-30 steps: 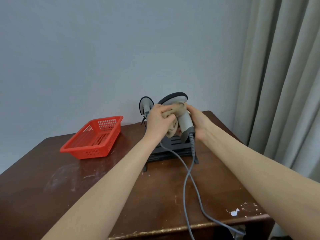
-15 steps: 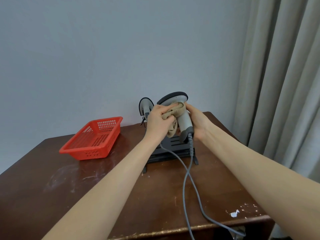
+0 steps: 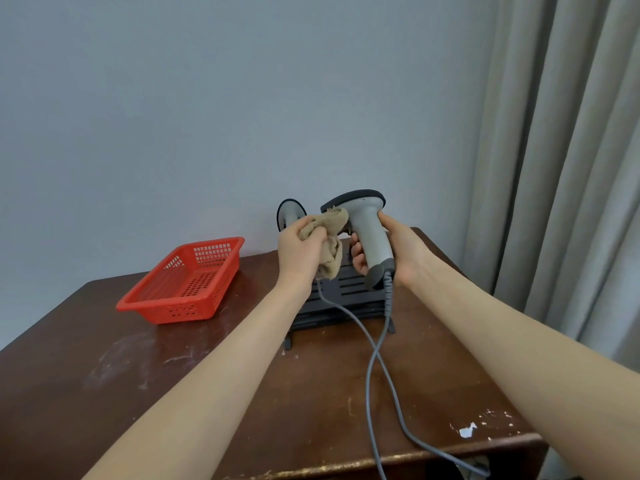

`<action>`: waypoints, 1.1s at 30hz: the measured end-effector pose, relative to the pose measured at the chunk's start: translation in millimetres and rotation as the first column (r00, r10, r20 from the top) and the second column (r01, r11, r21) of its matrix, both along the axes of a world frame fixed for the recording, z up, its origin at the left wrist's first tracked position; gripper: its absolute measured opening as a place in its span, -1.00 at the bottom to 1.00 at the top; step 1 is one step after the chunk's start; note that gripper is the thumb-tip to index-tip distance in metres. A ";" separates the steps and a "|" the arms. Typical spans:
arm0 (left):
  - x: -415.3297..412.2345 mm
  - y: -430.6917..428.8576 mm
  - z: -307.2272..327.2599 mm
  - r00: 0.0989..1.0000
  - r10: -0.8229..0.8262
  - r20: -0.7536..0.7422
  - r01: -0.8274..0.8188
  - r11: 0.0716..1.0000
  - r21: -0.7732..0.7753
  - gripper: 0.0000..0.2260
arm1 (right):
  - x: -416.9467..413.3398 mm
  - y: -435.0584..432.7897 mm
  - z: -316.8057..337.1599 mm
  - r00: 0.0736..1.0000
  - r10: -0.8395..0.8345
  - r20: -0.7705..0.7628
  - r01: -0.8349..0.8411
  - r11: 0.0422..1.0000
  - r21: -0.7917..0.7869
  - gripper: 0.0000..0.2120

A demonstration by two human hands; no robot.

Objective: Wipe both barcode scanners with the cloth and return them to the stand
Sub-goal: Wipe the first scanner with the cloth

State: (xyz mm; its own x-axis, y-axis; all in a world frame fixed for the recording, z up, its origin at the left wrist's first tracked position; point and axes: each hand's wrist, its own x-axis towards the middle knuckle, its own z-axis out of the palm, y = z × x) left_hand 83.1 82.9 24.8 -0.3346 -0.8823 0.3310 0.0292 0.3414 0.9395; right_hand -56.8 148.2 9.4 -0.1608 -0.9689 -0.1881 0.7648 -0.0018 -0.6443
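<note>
My right hand grips the handle of a grey barcode scanner and holds it upright above the black stand. My left hand clutches a bunched tan cloth, whose top presses against the scanner's head just under its dark front. A second scanner sits in the stand behind my left hand, mostly hidden; only its dark-rimmed head shows. Two grey cables trail from the scanners across the table and over its front edge.
A red plastic basket sits on the left of the worn brown table. A grey wall rises directly behind the stand. Beige curtains hang at the right, close to the table's right edge.
My left hand with the cloth has shifted left, off the scanner's handle toward its head. More of the grey handle now shows. My right hand keeps its hold.
</note>
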 end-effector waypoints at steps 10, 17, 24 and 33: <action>-9.5 29.8 -7.6 0.940 -0.141 0.311 0.235 0.928 -0.290 -0.79 | 4.9 -0.5 3.0 0.986 -0.072 -0.152 0.085 0.993 0.082 -0.44; -20.8 8.3 6.0 0.983 0.019 0.181 0.044 0.942 -0.333 -0.74 | 14.6 -2.3 7.0 0.997 -0.037 -0.063 0.037 0.999 -0.005 -0.61; -8.7 26.5 -7.7 0.957 -0.144 0.253 0.215 0.934 -0.284 -0.81 | 10.4 2.7 3.7 0.987 -0.038 -0.155 0.049 0.997 0.065 -0.52; 6.4 6.1 4.4 0.996 -0.012 -0.087 0.018 0.997 0.072 -0.75 | 11.1 -5.2 8.8 0.987 -0.144 0.068 0.144 0.990 0.004 -0.51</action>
